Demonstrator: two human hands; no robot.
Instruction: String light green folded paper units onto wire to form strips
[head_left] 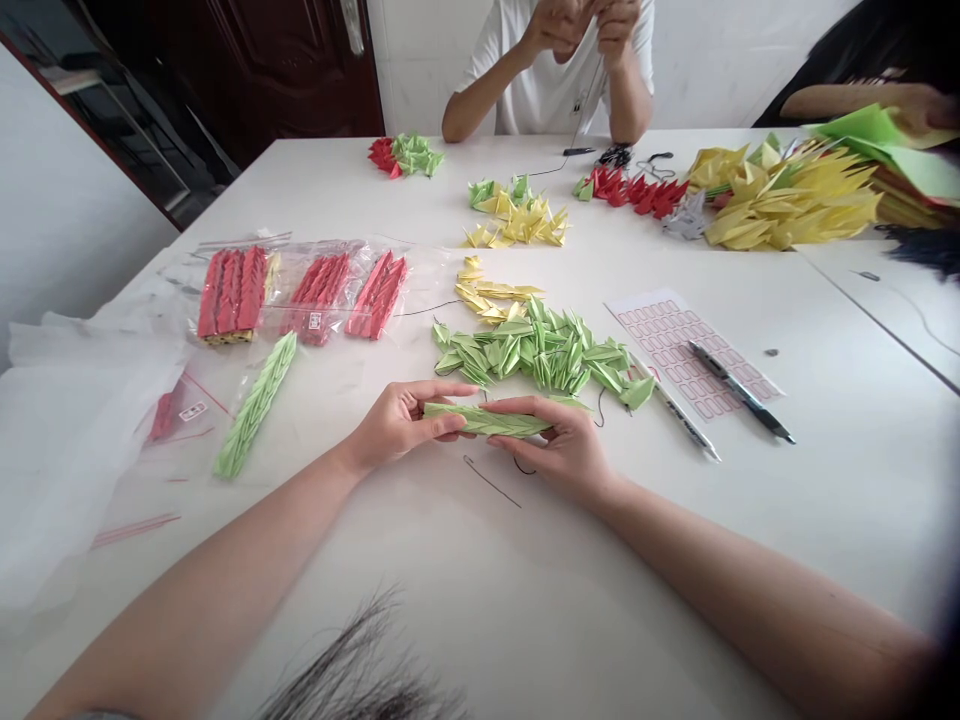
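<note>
Between both hands lies a long green bundle of folded paper pieces [495, 421], held level just above the table. My left hand [397, 425] grips its left end, thumb in front and fingers behind. Closed round the right end is my right hand [566, 445], its index finger along the top. Just behind the hands spreads a loose pile of green folded paper pieces [540, 345], with dark thread among them. A thin needle [493, 482] rests on the table in front of the bundle. Another green bundle [256, 405] lies to the left on clear plastic.
Bagged red bundles [232, 295] and plastic bags [180, 430] cover the left side. A label sheet [660, 330], a black pen [739, 390] and a white pen [675, 410] lie right. Yellow folded cranes [787, 195] sit farther back. A person in white [559, 80] works opposite.
</note>
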